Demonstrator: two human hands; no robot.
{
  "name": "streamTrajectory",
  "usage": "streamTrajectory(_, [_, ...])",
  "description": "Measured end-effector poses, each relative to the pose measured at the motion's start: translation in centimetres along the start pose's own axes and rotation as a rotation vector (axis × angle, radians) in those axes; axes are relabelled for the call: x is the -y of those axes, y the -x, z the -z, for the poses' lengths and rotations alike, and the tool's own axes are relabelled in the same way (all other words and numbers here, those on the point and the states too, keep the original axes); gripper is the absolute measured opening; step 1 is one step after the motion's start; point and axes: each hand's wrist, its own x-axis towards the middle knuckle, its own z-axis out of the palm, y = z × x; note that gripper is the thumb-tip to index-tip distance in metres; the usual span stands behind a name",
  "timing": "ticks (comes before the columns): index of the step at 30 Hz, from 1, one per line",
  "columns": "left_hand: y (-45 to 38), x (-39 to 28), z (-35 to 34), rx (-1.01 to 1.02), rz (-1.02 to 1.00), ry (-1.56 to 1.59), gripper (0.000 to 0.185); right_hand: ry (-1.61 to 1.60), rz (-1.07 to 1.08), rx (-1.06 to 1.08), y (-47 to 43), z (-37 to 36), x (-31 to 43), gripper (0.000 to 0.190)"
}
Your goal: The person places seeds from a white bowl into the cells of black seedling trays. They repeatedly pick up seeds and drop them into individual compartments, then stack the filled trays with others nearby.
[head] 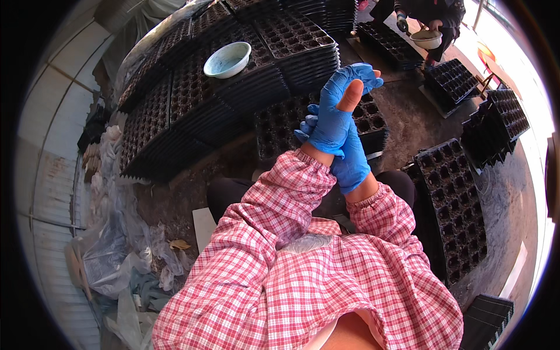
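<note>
My left hand [333,111] wears a blue disposable glove with the thumb bare and one bare fingertip showing. Its fingers bend over to the right, the thumb stands apart from them, and nothing shows in its grasp. Beneath it crosses my right hand [351,164], also blue-gloved. The right fingers come out on the left side of my left wrist; its palm is hidden, so I cannot tell whether it grips the left hand. Below both hands lies a black plastic seedling tray [280,127] with dark soil in its cells.
Stacked seedling trays [197,96] fill the upper left, with a white plastic bowl [227,60] on top. More tray stacks [455,210] stand on the right. A co-worker [431,17] holds a bowl [426,39] at the upper right. Crumpled plastic sheeting [109,249] lies at left.
</note>
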Motion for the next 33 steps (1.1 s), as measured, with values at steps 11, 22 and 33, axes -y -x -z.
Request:
streamTrajectory(11, [-2.9,2.7,6.4,-0.671,0.330,0.179,0.041,0.809,0.414,-0.138,1.6,0.5,1.3,0.030])
streamTrajectory(22, [-1.1,5.6,8.5,-0.622,0.458,0.039,0.025,0.402,0.122,-0.077,0.7,1.5,0.0,0.012])
streamTrajectory(33, [4.2,14.0,13.0,-0.464,0.817,0.055,0.017,1.945,0.703,-0.338,-1.1,2.4,-2.1,0.013])
